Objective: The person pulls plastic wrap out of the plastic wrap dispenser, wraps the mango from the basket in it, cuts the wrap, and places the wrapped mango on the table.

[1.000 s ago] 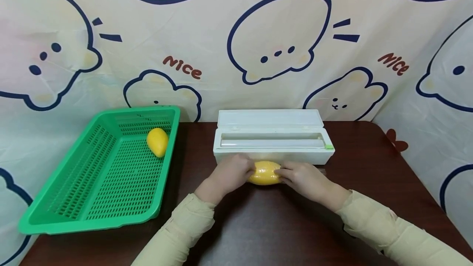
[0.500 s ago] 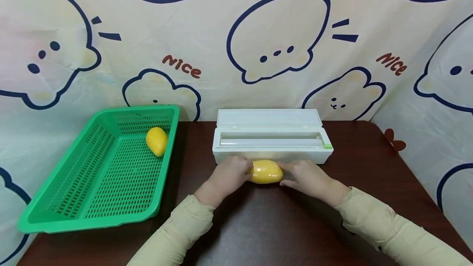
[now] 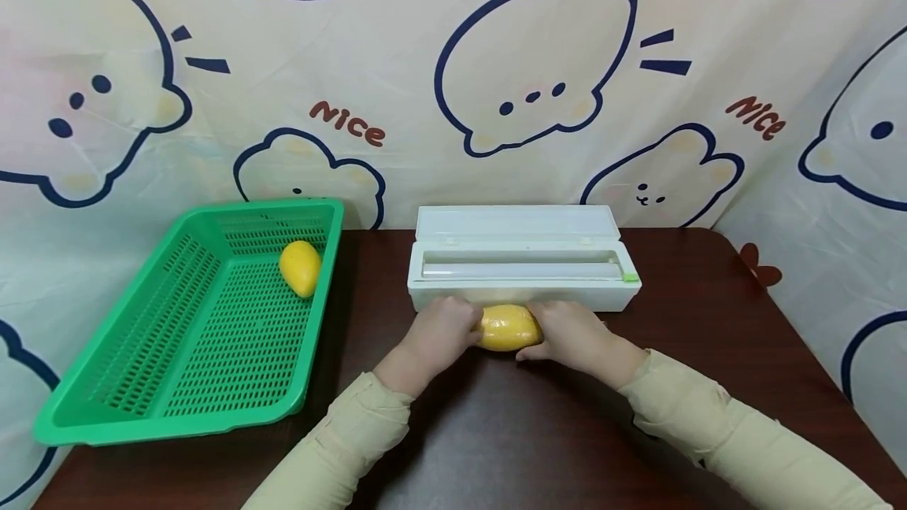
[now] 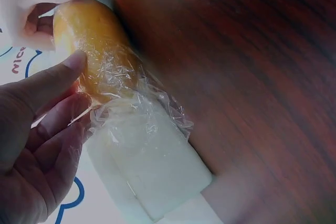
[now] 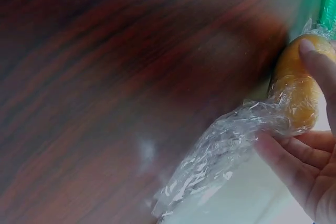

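A yellow mango (image 3: 506, 327) wrapped in clear cling film lies on the dark wooden table (image 3: 496, 431), just in front of the white cling-film dispenser (image 3: 520, 266). My left hand (image 3: 459, 327) grips its left end, thumb on top. My right hand (image 3: 547, 330) cups its right end with fingers curled. In the left wrist view the film (image 4: 144, 124) bunches loosely off the mango (image 4: 94, 51) beside my left hand (image 4: 47, 114). A crumpled tail of film (image 5: 220, 156) trails from the mango (image 5: 302, 90) in the right wrist view, with my right hand (image 5: 310, 161) under it.
A green plastic basket (image 3: 106, 415) sits at the left of the table and holds a second mango (image 3: 300, 267). The dispenser's lid stands open against a cartoon-print cloth backdrop (image 3: 453, 85). The table edge runs along the right side.
My right hand has slid left and curled closer round the mango's right end. The mango has shifted slightly toward the dispenser. The left hand keeps its grip.
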Available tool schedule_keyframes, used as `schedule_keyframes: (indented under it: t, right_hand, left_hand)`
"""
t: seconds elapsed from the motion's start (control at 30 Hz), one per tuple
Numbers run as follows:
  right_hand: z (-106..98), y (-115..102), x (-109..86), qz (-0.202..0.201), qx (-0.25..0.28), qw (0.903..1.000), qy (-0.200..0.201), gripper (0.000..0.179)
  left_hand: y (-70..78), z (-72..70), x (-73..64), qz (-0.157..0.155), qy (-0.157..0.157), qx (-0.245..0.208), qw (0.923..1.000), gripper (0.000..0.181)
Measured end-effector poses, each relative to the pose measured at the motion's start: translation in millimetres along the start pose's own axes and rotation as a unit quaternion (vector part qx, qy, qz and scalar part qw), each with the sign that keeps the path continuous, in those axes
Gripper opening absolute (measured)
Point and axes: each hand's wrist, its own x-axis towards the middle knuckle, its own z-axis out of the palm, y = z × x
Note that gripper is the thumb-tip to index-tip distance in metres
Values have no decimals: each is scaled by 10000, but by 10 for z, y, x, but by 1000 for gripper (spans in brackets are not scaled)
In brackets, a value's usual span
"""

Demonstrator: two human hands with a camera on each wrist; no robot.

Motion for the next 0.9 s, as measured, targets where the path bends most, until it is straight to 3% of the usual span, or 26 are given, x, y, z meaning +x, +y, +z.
schedule_keyframes:
  t: [0.3, 0.43, 0.53, 0.73, 0.9]
  right_hand:
    - [-17, 7, -16, -184, 89, 9995, 242, 48]
    - [-91, 1, -59, -341, 53, 9977, 577, 51]
    - [-152, 6, -106, -377, 41, 9961, 800, 55]
    - [-213, 21, -198, -424, 212, 9928, 1102, 63]
    - [-239, 29, -213, -558, 321, 9888, 1348, 64]
  left_hand:
    - [-13, 47, -113, -544, 103, -104, 9984, 18]
    - [0, -8, -141, -525, 514, -6, 9973, 14]
    - [31, -74, -155, -612, 716, -364, 9949, 16]
    - [78, -135, -196, -1424, 678, -1438, 9770, 15]
    - [86, -132, -206, -1717, 822, -1978, 9616, 12]
